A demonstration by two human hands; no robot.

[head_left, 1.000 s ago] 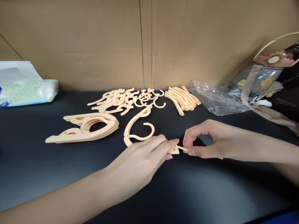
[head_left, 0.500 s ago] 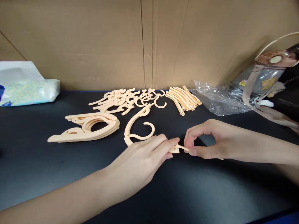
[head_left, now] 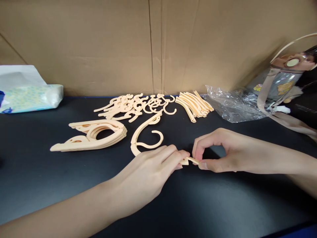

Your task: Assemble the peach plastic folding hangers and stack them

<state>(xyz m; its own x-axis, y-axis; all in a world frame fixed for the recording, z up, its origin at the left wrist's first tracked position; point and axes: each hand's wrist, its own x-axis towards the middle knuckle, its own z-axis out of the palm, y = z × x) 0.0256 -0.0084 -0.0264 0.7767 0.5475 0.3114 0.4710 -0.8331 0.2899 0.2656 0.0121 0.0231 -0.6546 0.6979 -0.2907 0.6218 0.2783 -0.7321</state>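
Note:
A cream plastic hanger [head_left: 150, 144] with a curved hook lies at the middle of the black table. My left hand [head_left: 153, 175] is closed over its near arm, whose tip sticks out past the fingertips. Between thumb and fingers my right hand [head_left: 220, 152] pinches a thin cream strip [head_left: 193, 160], whose left end meets that tip. Most of the hanger's near arm is hidden under my left hand. To the left lies a stack of folded hangers [head_left: 99, 142].
Behind are a heap of loose hanger parts [head_left: 126, 106] and a pile of cream strips [head_left: 195, 105]. A clear plastic bag [head_left: 230, 107] and a strapped bottle [head_left: 284, 82] stand right. A tissue pack [head_left: 32, 96] lies left, before a cardboard wall [head_left: 99, 46].
My right hand has shifted slightly left and down with the strip, which now tilts differently at the hanger's tip. The hanger and my left hand have moved a little left.

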